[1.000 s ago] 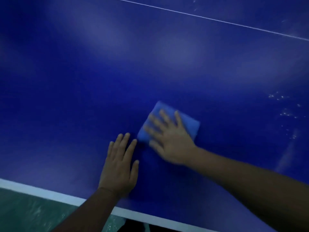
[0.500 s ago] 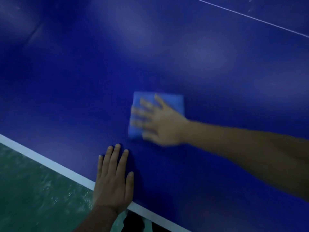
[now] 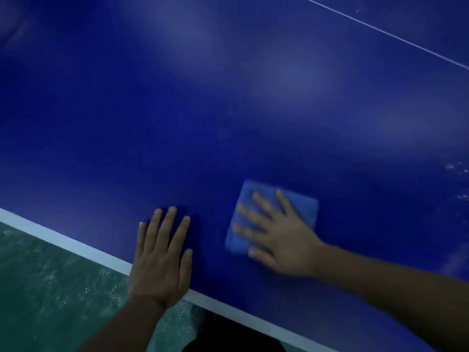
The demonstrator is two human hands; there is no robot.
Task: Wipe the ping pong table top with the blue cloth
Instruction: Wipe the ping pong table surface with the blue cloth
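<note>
**Head view: two hands, one cloth on the blue table**

Head camera, looking down: both of my hands are on the ping pong table top point(image 3: 228, 110), a deep blue surface that fills most of the frame. One blue cloth point(image 3: 302, 207) is in sight, folded into a rough square and lying flat on the table near its close edge. My right hand point(image 3: 281, 235) lies on top of it, fingers straight and spread, palm down, pressing the cloth against the surface rather than curling around it. The hand and cloth are slightly blurred.

My left hand point(image 3: 162, 260) rests flat on the table just beside the cloth, not touching it, fingers straight and close together. Its heel sits over the white edge line point(image 3: 63, 241), one of two white lines visible; the other, a thin white line point(image 3: 380, 31), crosses the far upper right corner.

A scatter of pale specks point(image 3: 456, 171) marks the table at the right edge of the frame. Beyond the near edge lies a green floor point(image 3: 50, 301), mottled with lighter flecks.
</note>
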